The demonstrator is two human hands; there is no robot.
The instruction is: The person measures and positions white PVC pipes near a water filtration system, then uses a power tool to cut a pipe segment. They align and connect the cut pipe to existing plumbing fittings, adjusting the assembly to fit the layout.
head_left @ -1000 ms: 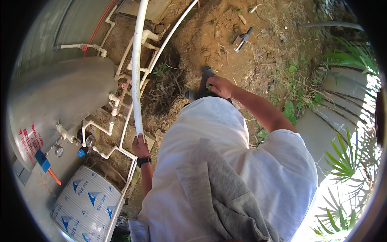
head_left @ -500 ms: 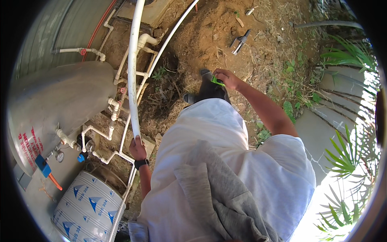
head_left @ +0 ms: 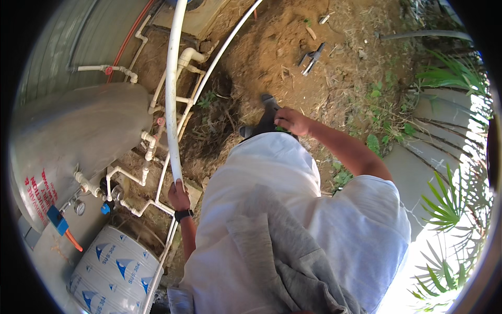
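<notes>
A long white plastic pipe (head_left: 171, 94) runs from the far edge down to my left hand (head_left: 179, 195), whose fingers are wrapped round its near end. That wrist wears a dark watch (head_left: 183, 214). My right hand (head_left: 293, 121) is closed in front of my body, over my dark trousers (head_left: 264, 119). A bit of a bright green object (head_left: 281, 129) shows under its fingers. The rest is covered by the hand, so its kind cannot be made out.
Cream pipework with red-handled valves (head_left: 160, 121) stands at the left beside a large metal tank (head_left: 83, 138). A wrapped metal cylinder (head_left: 115, 267) is at the lower left. A dark and silver tool (head_left: 312, 58) lies on the soil. Palm leaves (head_left: 444, 209) hang by a grey wall (head_left: 408, 172).
My right hand has moved down and slightly left, closer to my body. The green object, plain to see before, is now mostly hidden. My left hand still grips the pipe.
</notes>
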